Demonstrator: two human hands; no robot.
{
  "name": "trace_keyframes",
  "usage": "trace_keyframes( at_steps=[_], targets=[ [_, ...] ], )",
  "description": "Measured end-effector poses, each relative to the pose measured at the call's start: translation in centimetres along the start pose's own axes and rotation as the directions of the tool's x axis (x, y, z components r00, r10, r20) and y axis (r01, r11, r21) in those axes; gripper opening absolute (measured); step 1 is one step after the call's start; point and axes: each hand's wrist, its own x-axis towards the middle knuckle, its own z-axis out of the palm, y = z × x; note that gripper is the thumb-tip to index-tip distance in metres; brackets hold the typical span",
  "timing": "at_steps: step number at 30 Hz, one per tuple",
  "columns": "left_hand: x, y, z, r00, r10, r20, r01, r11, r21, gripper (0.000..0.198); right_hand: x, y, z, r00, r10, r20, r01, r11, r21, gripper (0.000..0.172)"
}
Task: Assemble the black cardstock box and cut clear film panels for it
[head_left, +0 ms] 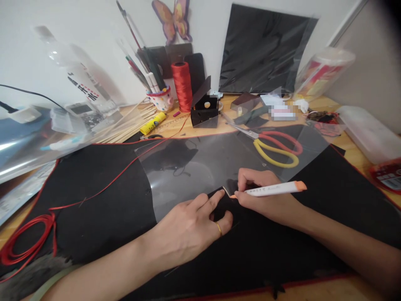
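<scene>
My right hand (261, 194) grips a white marker (272, 190) with an orange end, its orange tip at the edge of a small black piece (223, 203). The fingers of my left hand (200, 217) are spread and press that piece down; a gold ring is on one finger. Part of the piece is hidden under that hand. Beneath the piece and reaching beyond it lies a clear plastic sheet (188, 179) on a black mat (106, 188). Scissors (275, 148) with one red and one yellow handle rest on the sheet, beyond my right hand.
A red cord (28, 238) lies coiled at the left. Along the back stand a water bottle (75, 71), a pen cup (160, 98), a red thread spool (182, 88) and a small black box (205, 115). A black sheet (266, 50) leans on the wall.
</scene>
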Motion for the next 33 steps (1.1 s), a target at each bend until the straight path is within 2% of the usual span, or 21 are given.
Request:
trace_keyframes(
  at_steps=[9,13,16,20,26,29,33],
  targets=[
    [0.1,-0.1,-0.5,1.0,0.011,0.011,-0.011,1.0,-0.006,0.042,-0.3,0.2,-0.2,0.997,-0.048,0.053,0.049,0.998,-0.028,0.017],
    [0.1,0.0,-0.6,1.0,0.016,0.017,-0.016,1.0,-0.007,0.043,-0.4,0.2,-0.6,0.985,-0.105,0.139,0.102,0.994,0.024,0.021],
    [0.0,0.0,-0.5,1.0,0.021,0.017,-0.021,1.0,-0.007,0.043,-0.3,0.2,-1.0,0.975,-0.098,0.201,0.082,0.993,0.088,0.023],
    [0.0,0.0,-0.4,1.0,0.021,0.006,-0.021,1.0,-0.009,0.041,-0.2,0.3,-1.0,0.99,-0.036,0.137,0.016,0.99,0.143,0.02],
    [0.0,-0.1,-0.4,1.0,0.017,0.02,-0.016,1.0,-0.007,0.043,-0.3,0.2,-0.7,0.993,-0.053,0.107,0.05,0.998,0.031,0.018],
    [0.1,-0.1,-0.4,1.0,0.021,0.017,-0.021,1.0,-0.01,0.043,-0.3,0.1,-0.9,0.981,-0.096,0.168,0.093,0.995,0.029,0.021],
    [0.1,0.0,-0.5,0.999,0.014,0.029,-0.014,1.0,-0.006,0.044,-0.3,0.1,-1.2,0.956,-0.097,0.276,0.08,0.994,0.07,0.022]
  ],
)
